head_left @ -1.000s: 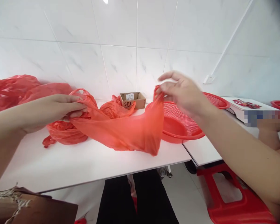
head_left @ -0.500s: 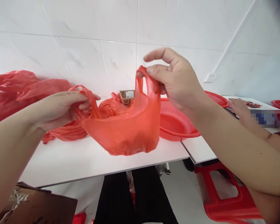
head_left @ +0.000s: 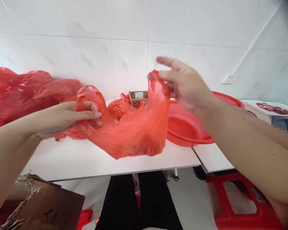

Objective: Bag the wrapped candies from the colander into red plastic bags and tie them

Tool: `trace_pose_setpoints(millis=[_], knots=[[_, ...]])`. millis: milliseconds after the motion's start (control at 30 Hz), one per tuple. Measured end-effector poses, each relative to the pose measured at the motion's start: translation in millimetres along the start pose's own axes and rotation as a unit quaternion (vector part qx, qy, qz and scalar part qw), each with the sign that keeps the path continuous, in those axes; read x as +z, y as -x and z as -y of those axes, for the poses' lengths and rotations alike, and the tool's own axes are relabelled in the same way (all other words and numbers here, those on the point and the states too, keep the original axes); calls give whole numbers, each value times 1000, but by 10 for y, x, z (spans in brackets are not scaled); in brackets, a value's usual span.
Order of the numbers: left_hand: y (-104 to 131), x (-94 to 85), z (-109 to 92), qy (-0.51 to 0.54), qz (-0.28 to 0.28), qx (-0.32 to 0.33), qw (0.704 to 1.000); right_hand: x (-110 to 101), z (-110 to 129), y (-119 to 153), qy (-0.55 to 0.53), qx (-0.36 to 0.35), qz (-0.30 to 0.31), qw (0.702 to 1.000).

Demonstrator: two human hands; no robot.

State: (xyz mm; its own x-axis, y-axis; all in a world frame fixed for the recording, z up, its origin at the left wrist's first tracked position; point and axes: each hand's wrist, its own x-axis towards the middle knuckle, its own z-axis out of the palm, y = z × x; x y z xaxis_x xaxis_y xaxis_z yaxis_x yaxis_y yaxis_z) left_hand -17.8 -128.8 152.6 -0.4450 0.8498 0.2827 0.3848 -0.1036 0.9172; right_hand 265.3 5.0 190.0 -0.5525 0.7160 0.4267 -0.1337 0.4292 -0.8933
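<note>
Bag [head_left: 134, 134] held up just left of the red basket [head_left: 194, 124]
We grip one side in our left hand [head_left: 64, 116], pinch the other in our right hand [head_left: 186, 86]; a carton [head_left: 135, 103] sits left of the basket.

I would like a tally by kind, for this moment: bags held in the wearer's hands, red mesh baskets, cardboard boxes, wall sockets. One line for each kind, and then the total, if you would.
Held bag: 1
Baskets, front and back: 2
Boxes, SF and brown: 2
Socket: 1
Total: 6
</note>
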Motion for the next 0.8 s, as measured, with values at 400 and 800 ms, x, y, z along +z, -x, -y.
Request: trace_pose_setpoints(millis=[400,800], knots=[[-86,245,-94,-34,165,-79,982,372,275,-6,67,-39,153,985],[-36,118,-148,46,10,28,999,78,-43,-210,74,1,54,996]])
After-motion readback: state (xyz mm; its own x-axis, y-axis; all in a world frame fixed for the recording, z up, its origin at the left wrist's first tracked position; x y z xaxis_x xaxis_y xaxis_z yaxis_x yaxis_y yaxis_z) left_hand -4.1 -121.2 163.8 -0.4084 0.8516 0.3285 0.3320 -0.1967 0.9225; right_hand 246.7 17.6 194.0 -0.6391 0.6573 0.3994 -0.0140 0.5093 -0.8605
